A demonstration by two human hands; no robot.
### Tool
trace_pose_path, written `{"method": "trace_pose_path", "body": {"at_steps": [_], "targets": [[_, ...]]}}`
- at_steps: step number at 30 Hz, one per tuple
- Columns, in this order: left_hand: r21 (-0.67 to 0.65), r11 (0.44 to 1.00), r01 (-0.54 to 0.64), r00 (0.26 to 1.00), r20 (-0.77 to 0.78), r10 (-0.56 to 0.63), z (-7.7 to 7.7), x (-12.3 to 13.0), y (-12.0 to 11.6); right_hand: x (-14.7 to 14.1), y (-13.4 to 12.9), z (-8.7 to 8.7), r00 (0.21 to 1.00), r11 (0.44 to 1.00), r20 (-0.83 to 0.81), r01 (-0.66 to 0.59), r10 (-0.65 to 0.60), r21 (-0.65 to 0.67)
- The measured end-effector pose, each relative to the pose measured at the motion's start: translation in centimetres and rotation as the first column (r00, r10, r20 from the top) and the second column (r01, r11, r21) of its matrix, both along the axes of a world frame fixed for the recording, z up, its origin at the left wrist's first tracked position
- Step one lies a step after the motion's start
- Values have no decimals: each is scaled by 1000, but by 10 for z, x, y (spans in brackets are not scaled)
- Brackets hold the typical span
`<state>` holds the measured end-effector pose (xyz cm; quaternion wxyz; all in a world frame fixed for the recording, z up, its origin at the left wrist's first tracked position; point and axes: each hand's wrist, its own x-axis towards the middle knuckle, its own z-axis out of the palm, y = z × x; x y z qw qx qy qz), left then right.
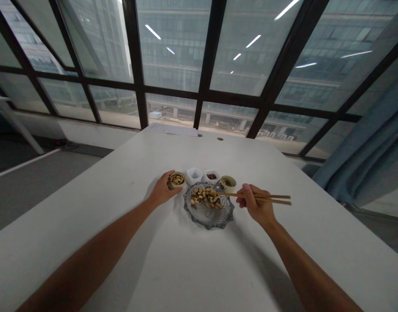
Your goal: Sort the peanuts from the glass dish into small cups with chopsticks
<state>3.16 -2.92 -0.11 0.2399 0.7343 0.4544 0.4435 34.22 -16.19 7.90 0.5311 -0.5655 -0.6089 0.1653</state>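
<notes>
My left hand is closed around a small round cup that holds pale nuts. With my right hand I grip a pair of wooden chopsticks, their tips over the nuts in a clear scalloped glass bowl. The nuts lie heaped toward the bowl's far side, and its near part shows bare glass. Whether the tips pinch a nut is too small to tell. Behind the bowl stand a white dish, a second white dish with small dark bits, and another round cup.
All of this rests on a long white table. Sheets of paper lie at its far end, near a small brown disc. Dark-framed windows rise beyond, and a blue curtain hangs at the right.
</notes>
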Motion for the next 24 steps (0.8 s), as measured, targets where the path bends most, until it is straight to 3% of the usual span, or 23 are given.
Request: {"method": "trace_pose_path", "body": {"at_steps": [4,8,14,20,24], "targets": [[-2,1000,-5,1000,-1,5,0,0,1,-1,-5,5,976,996,198,-77,85,-49],[4,1000,-7,1000,-16,7,2,0,-1,-8,-6,6,947,996,310,-84,88,-26],[-10,1000,0,1000,-1,0,3,0,-1,-11,-4,-4,972,981,152,-163,178,-103],[-7,1000,-7,1000,4,7,1,0,0,-10,-3,-5,996,1000,94,1,-1,-5],[-15,1000,-1,1000,0,1,1,0,0,-11,-5,-5,993,999,115,34,-37,35]]}}
